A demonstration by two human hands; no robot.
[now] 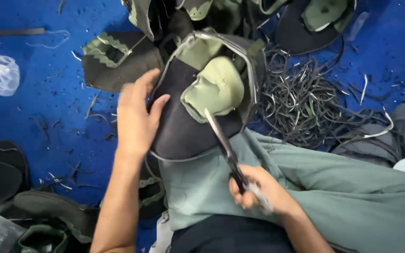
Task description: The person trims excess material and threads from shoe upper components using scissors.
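Head view: left hand lies flat, fingers spread, against the left edge of a black shoe upper with a pale green pad, steadying it over the lap. Right hand has its grip closed around the scissors handles. Blades run up and left from that grip, tip touching the pad's lower edge. Upper sits just above the right grip, beside the left. Trimmed strips lie on the blue floor, right of the upper.

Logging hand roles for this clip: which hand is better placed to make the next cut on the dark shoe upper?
Probably the right hand: it grips the scissors, tips at the green padding. The left hand lies flat on the shoe upper, steadying it.
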